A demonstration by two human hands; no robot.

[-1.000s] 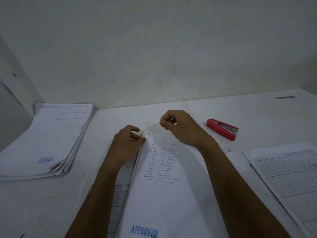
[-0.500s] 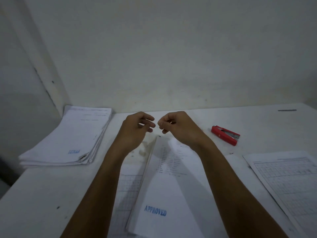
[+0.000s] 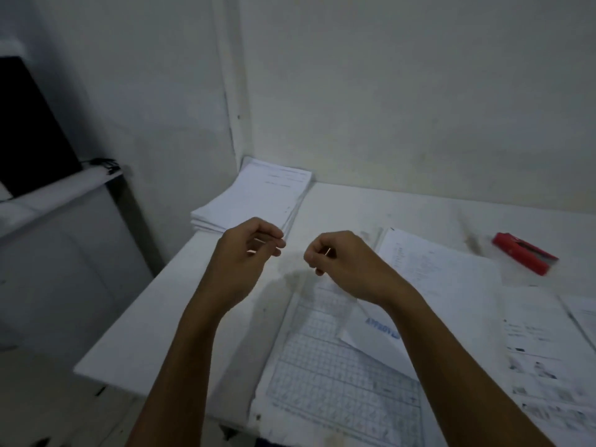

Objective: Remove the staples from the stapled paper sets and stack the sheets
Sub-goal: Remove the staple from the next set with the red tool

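Both hands were raised above the white table [image 3: 180,304], close together but not touching: the left hand [image 3: 245,253] had loosely curled fingers holding nothing visible, while the right hand [image 3: 335,262] was curled tight, thumb against forefinger, whether on a staple I could not tell. The paper set [image 3: 429,279] with a blue stamp lay below the right forearm over a gridded sheet [image 3: 329,366]. The sheet stack [image 3: 258,195] sat in the far corner, and the red staple remover [image 3: 524,258] lay well to the right.

Curled hands [image 3: 290,256] above loose sheets [image 3: 338,366]
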